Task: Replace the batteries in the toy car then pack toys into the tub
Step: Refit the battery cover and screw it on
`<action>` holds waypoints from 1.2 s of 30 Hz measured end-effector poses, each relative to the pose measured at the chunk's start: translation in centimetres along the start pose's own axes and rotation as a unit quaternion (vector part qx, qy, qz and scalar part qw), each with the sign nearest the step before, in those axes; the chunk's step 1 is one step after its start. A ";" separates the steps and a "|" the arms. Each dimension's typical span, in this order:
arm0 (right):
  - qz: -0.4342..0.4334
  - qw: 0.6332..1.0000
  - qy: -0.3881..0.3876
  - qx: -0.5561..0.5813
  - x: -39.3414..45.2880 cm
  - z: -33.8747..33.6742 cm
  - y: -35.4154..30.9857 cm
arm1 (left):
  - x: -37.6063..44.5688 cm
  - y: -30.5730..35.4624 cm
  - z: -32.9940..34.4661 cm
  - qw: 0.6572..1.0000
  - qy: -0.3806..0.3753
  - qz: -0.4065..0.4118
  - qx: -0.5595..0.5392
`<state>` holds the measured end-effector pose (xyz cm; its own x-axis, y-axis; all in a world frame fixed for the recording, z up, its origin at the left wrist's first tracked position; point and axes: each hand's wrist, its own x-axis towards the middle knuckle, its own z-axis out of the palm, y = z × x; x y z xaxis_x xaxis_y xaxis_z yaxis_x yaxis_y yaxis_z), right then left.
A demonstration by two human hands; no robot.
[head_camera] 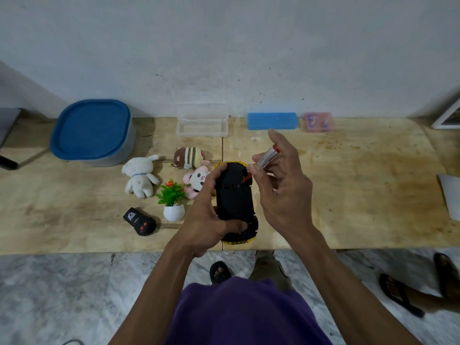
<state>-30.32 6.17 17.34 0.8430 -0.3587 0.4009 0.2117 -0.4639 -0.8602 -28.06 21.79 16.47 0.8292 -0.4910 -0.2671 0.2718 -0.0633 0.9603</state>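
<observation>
Your left hand (211, 215) is clamped round the toy car (235, 202): fingers curl over its far left edge, thumb presses near its rear wheel. The car is flipped, black underside up w/ yellow trim showing at both ends, held just over the near edge of the wooden table (361, 195).

Your right hand (281, 180) pinches a screwdriver (267, 156) w/ a clear handle btwn thumb and fingers; index finger is raised off it. The red shaft angles down-left and its tip sits on the car's underside, toward the far right corner. Can't tell if it's seated in a screw.

Everything else, relative to the car:
- Pink-and-white panda plush (196, 181) just left, partly behind your left fingers.
- Striped brown plush (189, 158) beyond the panda, far-left.
- White bunny plush (140, 175) further left, lying flat.
- Small fake plant in a white pot (173, 202) left, near your left wrist.
- Black remote w/ red buttons (140, 221) left and nearer the table edge.
- Tub w/ blue lid (92, 130) on, well off to the far left, by the wall.
- Clear plastic case (202, 120), lid open, straight beyond the car at the wall.
- Blue box (272, 120) and a pink box (317, 122) far-right, side by side at the wall.
</observation>
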 end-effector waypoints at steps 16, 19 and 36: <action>-0.150 0.986 0.012 -0.074 1.3 -0.5 0.5 | 0.7 -0.6 0.0 1.000 0.015 -0.004 0.007; -0.149 0.987 0.006 -0.060 1.3 -0.4 0.5 | 0.7 -0.5 0.1 1.000 0.018 -0.010 0.005; -0.130 0.989 0.049 -0.043 1.2 0.8 0.7 | 0.8 -1.1 -1.8 0.999 0.027 -0.034 -0.003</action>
<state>-28.72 6.08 16.98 0.7127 -0.2936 0.6371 0.3678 -0.6170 -0.6957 -26.87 23.04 15.05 0.8336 -0.4384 -0.3362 0.3315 -0.0899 0.9392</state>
